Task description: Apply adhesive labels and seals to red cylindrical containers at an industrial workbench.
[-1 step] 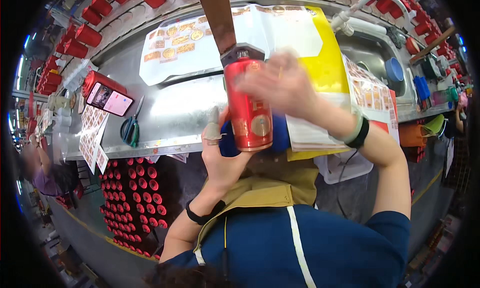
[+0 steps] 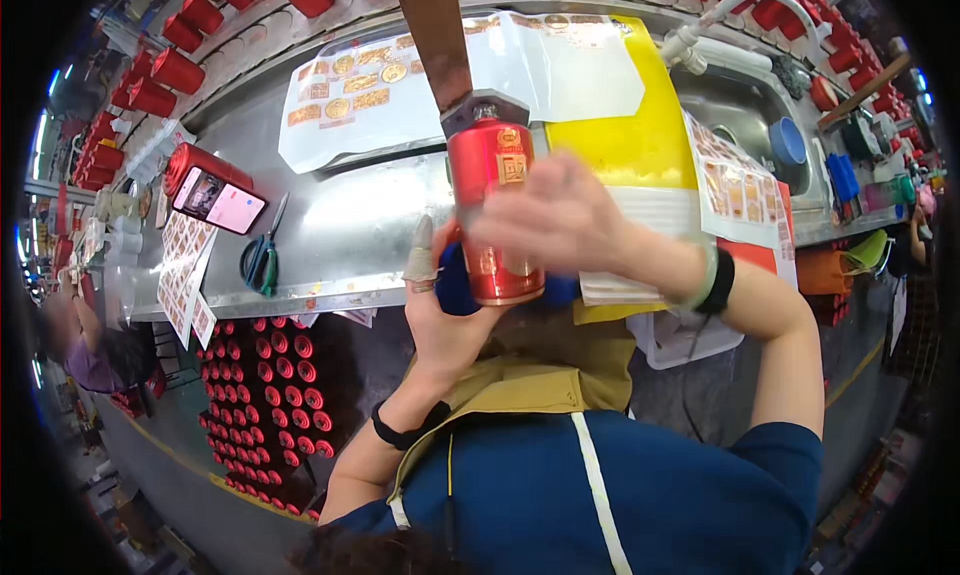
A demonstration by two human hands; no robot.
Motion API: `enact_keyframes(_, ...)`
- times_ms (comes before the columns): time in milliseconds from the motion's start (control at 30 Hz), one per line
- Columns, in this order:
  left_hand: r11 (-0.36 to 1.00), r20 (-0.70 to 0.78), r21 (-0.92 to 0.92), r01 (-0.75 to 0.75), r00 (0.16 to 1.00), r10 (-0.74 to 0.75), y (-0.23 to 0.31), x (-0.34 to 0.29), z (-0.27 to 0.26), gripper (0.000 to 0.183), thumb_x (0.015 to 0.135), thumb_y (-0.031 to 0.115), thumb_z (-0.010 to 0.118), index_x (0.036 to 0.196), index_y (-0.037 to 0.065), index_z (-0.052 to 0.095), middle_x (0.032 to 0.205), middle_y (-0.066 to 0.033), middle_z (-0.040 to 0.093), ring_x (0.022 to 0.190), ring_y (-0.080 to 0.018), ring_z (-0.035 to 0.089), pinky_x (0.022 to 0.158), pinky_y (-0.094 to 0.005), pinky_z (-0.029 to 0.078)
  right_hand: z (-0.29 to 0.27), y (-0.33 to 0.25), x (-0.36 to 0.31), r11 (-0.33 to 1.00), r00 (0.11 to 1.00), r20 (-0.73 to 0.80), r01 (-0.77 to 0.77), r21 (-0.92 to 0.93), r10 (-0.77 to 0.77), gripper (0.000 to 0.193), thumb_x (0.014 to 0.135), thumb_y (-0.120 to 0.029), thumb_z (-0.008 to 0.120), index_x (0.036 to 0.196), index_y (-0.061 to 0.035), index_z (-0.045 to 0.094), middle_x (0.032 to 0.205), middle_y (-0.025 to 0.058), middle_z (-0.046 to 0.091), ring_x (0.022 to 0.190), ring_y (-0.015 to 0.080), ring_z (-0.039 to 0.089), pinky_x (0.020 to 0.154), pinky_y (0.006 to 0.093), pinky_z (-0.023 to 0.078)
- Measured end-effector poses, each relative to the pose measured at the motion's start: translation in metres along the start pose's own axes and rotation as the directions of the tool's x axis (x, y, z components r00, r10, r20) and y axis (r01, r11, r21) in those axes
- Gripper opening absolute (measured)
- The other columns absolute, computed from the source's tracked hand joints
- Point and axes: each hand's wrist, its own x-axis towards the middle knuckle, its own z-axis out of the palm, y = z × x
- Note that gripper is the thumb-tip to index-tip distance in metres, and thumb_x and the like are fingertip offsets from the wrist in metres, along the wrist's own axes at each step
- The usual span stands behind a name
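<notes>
A shiny red bottle (image 2: pixel 482 170) with gold markings lies lengthwise before me, its neck up at a dark bracket (image 2: pixel 486 107) on a brown bar. My left hand (image 2: pixel 448 325) cups it from the left, the fingers mostly hidden beneath it. The left thumb, in a pale finger cot, points up beside the bottle. My right hand (image 2: pixel 565 220) is blurred, its fingers stretched across the lower half of the bottle and covering part of its front. Something blue (image 2: pixel 456 280) shows under the bottle.
Gold sticker sheets (image 2: pixel 350 90) lie on the metal bench with a yellow sheet (image 2: pixel 620 150). To the left are green-handled scissors (image 2: pixel 262 260) and a phone (image 2: pixel 220 200) against a red bottle. A sink (image 2: pixel 735 105) is at right. Many red bottles (image 2: pixel 285 365) stand below left.
My right hand has slid down the bottle toward its base, uncovering the gold marking on the upper part. The left hand and the bottle have hardly moved.
</notes>
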Motion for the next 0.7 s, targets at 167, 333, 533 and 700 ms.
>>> enact_keyframes(167, 0.996, 0.052, 0.005, 0.093, 0.994, -0.093, -0.003, 0.004, 0.004, 0.106, 0.064, 0.026, 0.098, 0.149, -0.003, 0.041, 0.138, -0.0199, 0.057, 0.122, -0.0349, 0.06, 0.111, -0.0419, 0.043, -0.006, -0.02, 0.016, 0.94, 0.95, 0.257, -0.242, 0.239, 0.179, 0.023, 0.081, -0.018, 0.075, 0.104, -0.0167, 0.07, 0.094, -0.0006, 0.068, 0.077, 0.0192, 0.061, 0.073, 0.0355, 0.048)
enact_keyframes(333, 0.995, 0.089, 0.051, 0.083, 0.992, -0.087, -0.004, 0.011, 0.004, 0.101, 0.065, 0.037, 0.097, 0.145, -0.001, 0.048, 0.126, -0.0174, 0.066, 0.122, -0.0338, 0.061, 0.12, -0.0495, 0.03, -0.008, 0.057, 0.039, 0.971, 0.98, 0.01, -0.196, -0.137, 0.199, 0.018, 0.079, -0.017, 0.069, 0.097, -0.0179, 0.069, 0.09, -0.004, 0.067, 0.077, 0.0213, 0.06, 0.075, 0.0355, 0.046)
enact_keyframes(533, 0.993, 0.109, 0.1, 0.063, 0.991, -0.074, -0.008, 0.011, 0.001, 0.093, 0.065, 0.03, 0.095, 0.141, -0.004, 0.055, 0.124, -0.0197, 0.068, 0.121, -0.0344, 0.061, 0.119, -0.0517, 0.033, -0.032, -0.043, 0.0, 0.938, 0.991, 0.131, -0.036, 0.346, -0.01, 0.024, 0.077, -0.018, 0.07, 0.101, -0.018, 0.07, 0.095, -0.0029, 0.069, 0.08, 0.021, 0.06, 0.083, 0.0362, 0.048)
enact_keyframes(700, 0.965, 0.035, 0.235, -0.114, 0.993, 0.108, 0.01, 0.011, -0.003, 0.092, 0.064, 0.029, 0.096, 0.139, -0.005, 0.056, 0.128, -0.0205, 0.067, 0.12, -0.0344, 0.063, 0.117, -0.0546, 0.034, -0.031, 0.004, 0.013, 0.942, 0.942, -0.013, -0.334, -0.04, 0.334, 0.024, 0.074, -0.01, 0.073, 0.097, -0.0178, 0.074, 0.095, -0.0026, 0.07, 0.08, 0.0196, 0.058, 0.075, 0.0357, 0.044)
